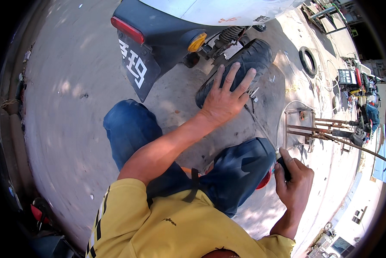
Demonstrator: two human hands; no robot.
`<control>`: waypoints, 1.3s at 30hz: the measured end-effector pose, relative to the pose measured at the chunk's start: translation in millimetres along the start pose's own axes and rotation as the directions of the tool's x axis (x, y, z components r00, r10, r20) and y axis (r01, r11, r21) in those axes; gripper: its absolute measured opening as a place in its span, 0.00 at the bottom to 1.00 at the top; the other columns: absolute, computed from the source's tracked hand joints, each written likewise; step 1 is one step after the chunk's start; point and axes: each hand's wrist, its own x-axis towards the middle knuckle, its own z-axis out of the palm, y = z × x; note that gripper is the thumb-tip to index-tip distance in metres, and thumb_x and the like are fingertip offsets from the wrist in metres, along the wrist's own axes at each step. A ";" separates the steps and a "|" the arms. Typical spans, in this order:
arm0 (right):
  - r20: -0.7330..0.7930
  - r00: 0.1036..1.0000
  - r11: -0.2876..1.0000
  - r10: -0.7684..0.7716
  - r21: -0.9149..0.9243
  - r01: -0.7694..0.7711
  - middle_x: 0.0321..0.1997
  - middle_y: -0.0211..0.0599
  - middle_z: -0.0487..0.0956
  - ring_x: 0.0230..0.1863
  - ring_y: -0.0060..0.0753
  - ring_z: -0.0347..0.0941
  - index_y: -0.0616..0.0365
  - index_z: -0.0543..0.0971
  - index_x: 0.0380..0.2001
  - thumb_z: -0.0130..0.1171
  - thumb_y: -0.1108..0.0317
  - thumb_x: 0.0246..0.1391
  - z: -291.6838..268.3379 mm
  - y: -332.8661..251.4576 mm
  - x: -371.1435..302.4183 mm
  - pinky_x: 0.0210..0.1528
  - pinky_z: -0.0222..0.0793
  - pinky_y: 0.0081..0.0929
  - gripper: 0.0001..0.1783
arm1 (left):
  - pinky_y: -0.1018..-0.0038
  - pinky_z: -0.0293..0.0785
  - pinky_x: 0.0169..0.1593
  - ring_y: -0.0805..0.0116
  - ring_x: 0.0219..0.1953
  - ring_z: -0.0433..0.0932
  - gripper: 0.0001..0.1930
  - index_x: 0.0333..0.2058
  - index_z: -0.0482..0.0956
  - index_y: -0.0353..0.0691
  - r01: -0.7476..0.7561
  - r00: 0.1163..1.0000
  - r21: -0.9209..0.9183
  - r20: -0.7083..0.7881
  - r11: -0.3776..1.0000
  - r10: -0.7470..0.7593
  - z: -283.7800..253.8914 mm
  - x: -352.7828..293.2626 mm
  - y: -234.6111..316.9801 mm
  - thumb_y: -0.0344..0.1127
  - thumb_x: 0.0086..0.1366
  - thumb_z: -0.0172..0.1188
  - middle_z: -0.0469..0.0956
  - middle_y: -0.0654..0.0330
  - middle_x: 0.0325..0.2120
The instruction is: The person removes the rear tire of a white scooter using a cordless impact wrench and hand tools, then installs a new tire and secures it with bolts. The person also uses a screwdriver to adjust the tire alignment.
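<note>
My left hand [227, 95] lies on the black rear tyre [256, 53] of a scooter, fingers spread over the tread. My right hand [294, 174] is wrapped round the black handle of a long thin metal rod tool [262, 129], off to the right of my knee. The shaft slants up and left, its far end close to the wheel's side beneath my left hand. Whether the tip touches the wheel cannot be made out. Above the tyre sits a coil-spring shock absorber [228, 36]. The scooter's white body [193, 10] fills the top, with a dark mudguard and plate [137, 71].
A metal frame stand [294, 124] with rusty bars is at the right, beside a pale curved hose [283, 109]. Farther off lie a loose tyre [308, 61] and a heap of tools and equipment [356, 84]. Part of a red container [265, 179] shows by my right knee.
</note>
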 end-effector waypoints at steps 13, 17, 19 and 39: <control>-0.051 0.999 1.000 0.017 0.002 -0.017 0.20 0.35 0.74 0.18 0.46 0.72 0.54 0.85 0.49 0.67 0.68 0.51 4.7 12.2 -1.9 0.22 0.62 0.41 0.20 | 0.34 0.67 0.64 0.34 0.70 0.60 0.07 0.29 0.79 0.46 -0.072 0.997 0.101 0.025 0.992 0.070 5.2 4.8 -2.6 0.32 0.57 0.71 0.61 0.56 0.71; -0.032 0.999 1.000 0.018 0.023 -0.018 0.19 0.40 0.74 0.21 0.48 0.72 0.58 0.86 0.47 0.65 0.72 0.50 -4.2 15.6 0.7 0.24 0.62 0.42 0.18 | 0.33 0.69 0.63 0.33 0.69 0.62 0.06 0.28 0.79 0.47 -0.078 0.996 0.105 0.058 0.991 0.073 3.3 10.4 0.0 0.34 0.59 0.69 0.63 0.55 0.70; -0.033 0.999 0.998 -0.031 0.059 0.033 0.20 0.42 0.75 0.21 0.50 0.72 0.58 0.86 0.46 0.66 0.72 0.50 -9.1 24.6 6.3 0.26 0.63 0.42 0.18 | 0.32 0.69 0.62 0.32 0.68 0.62 0.06 0.27 0.80 0.46 -0.090 0.995 0.128 0.059 0.988 0.083 5.1 12.1 -0.1 0.34 0.61 0.67 0.64 0.53 0.69; 0.062 0.991 0.990 -0.121 -0.071 0.125 0.21 0.52 0.78 0.27 0.54 0.77 0.62 0.88 0.35 0.61 0.69 0.46 -37.5 69.7 64.2 0.34 0.74 0.45 0.14 | 0.44 0.66 0.66 0.31 0.68 0.60 0.26 0.48 0.82 0.50 -0.142 0.982 0.080 0.136 0.987 0.130 -2.7 11.9 1.3 0.27 0.47 0.74 0.57 0.44 0.69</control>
